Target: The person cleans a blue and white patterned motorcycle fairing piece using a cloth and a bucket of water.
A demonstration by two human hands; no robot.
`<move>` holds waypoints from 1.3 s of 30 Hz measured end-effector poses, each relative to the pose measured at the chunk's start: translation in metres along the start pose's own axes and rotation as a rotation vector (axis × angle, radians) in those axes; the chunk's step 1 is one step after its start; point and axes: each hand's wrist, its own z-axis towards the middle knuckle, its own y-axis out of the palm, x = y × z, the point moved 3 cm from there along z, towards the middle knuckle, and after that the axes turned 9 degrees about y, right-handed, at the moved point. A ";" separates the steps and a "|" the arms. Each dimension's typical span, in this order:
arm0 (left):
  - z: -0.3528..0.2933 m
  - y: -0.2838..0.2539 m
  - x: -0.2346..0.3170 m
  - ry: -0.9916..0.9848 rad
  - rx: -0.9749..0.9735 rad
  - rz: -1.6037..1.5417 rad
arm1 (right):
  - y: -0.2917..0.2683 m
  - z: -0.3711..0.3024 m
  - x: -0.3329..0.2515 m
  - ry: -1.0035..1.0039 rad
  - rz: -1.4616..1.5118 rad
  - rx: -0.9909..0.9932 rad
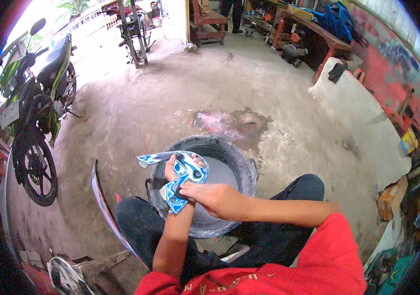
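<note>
My left hand (171,169) is wrapped round a curved blue-and-white patterned motorcycle body panel (186,164), holding it over a black round tub (247,162). One narrow arm of the panel sticks out to the left; its lower end lies over my left wrist. With fingers closed, my right hand (220,200) presses a small dark pad (184,190) against the panel's lower part. What the pad is made of I cannot tell. Cloudy grey water (220,172) stands in the tub between my knees.
A long curved panel strip (103,196) leans beside my left knee. A motorcycle (40,108) is parked at the left. Along the right wall are a wooden bench (313,27), a blue bundle (335,22), a pale sheet (362,115) and a cardboard box (392,197). A person's legs (234,12) show far back.
</note>
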 end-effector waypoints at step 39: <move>-0.013 0.014 0.003 0.089 -0.060 -0.017 | -0.003 -0.003 -0.012 -0.076 0.011 0.078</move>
